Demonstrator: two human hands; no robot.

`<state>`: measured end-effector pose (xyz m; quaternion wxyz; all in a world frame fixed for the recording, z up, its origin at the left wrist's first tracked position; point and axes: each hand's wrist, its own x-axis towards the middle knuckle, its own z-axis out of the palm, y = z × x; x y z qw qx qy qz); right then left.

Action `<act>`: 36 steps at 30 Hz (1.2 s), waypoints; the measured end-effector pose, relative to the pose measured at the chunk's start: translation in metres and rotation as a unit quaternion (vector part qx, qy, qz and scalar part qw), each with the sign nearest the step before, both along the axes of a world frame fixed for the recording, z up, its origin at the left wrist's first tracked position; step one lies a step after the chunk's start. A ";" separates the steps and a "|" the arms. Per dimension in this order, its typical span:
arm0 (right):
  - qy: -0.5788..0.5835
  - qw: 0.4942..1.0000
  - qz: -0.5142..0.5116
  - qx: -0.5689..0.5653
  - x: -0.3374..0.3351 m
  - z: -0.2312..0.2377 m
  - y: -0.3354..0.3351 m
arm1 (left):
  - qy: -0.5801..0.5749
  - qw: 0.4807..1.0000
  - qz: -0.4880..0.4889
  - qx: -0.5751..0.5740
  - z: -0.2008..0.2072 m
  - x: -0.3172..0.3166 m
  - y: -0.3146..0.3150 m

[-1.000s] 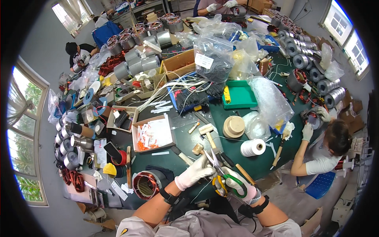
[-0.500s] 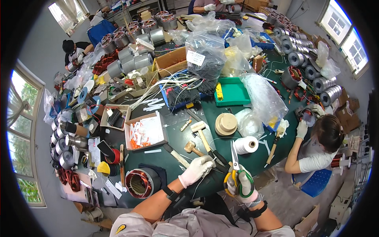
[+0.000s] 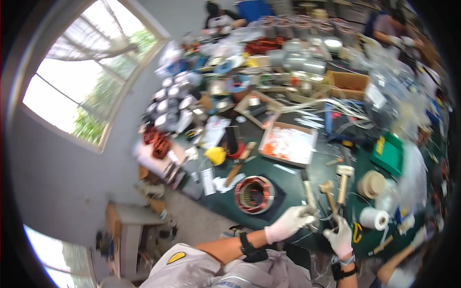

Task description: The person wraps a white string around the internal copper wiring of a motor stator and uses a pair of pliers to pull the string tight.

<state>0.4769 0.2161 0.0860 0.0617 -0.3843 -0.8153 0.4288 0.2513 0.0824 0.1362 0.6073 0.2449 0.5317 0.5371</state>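
Note:
My left hand (image 3: 292, 223), in a white glove, is closed at the table's front edge. A thin white cord (image 3: 301, 238) trails from its fingers; blur hides the grip itself. Just to the right, my gloved right hand (image 3: 340, 237) has thumb and fingers apart and holds nothing I can see. Yellow-handled scissors (image 3: 357, 232) lie on the table beside it. A stator with copper windings (image 3: 254, 195) stands left of my hands. Beyond them lie a pale-headed mallet (image 3: 344, 178) and a smaller wooden mallet (image 3: 328, 191). A white cord spool (image 3: 373, 219) sits to the right.
A box of white and orange pieces (image 3: 288, 143) stands behind the stator. Farther right are a green tray (image 3: 388, 153) and a round beige block (image 3: 370, 184). A co-worker's arm (image 3: 398, 259) reaches in at the lower right. Metal cylinders and bags crowd the far side.
The view has swung left, bringing more wall and window in. My right hand has let go of the scissors, which now lie on the table. The left hand stays closed.

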 end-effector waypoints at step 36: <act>-0.335 0.920 0.031 -0.199 -0.063 -0.007 -0.095 | 0.602 0.551 0.131 -0.562 -0.162 -0.605 -0.477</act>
